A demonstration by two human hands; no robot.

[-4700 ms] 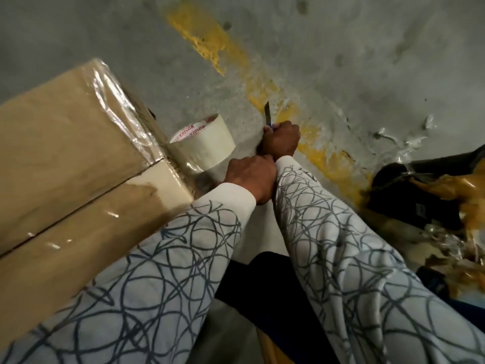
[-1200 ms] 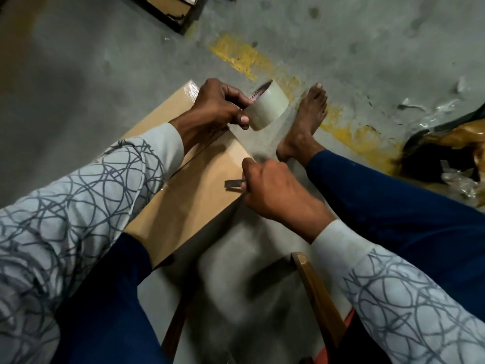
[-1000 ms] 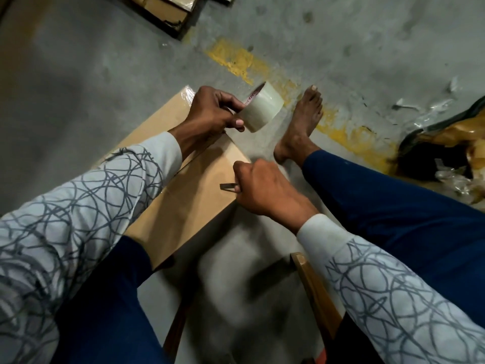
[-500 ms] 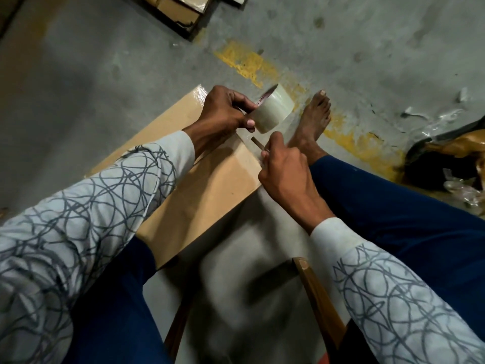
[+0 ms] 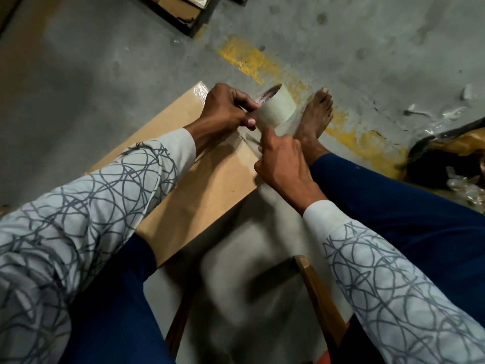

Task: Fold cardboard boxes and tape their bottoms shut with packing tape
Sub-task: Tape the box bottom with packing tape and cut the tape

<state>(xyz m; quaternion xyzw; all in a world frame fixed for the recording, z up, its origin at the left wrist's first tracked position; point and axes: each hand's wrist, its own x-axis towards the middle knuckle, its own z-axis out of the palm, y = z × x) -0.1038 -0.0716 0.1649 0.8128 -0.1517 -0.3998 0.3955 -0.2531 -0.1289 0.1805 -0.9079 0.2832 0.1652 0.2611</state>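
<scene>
A brown cardboard box (image 5: pixel 210 179) lies on the floor between my legs, with clear tape wrapped over its far corner. My left hand (image 5: pixel 225 111) grips a roll of packing tape (image 5: pixel 275 109) just past the box's far right edge. My right hand (image 5: pixel 280 161) holds a small blade (image 5: pixel 252 140) whose tip points at the stretch of tape between the roll and the box. Most of the blade is hidden in my fist.
My bare foot (image 5: pixel 315 114) rests on the grey concrete floor right of the roll, by a worn yellow line (image 5: pixel 252 61). More cardboard (image 5: pixel 178 9) lies at the top. A black bag with plastic scraps (image 5: pixel 446 164) sits at the right. A wooden stool edge (image 5: pixel 317 298) shows below.
The view has pulled back from a close look at the box. My right hand with the blade has risen from the box's near right edge up to the tape under the roll.
</scene>
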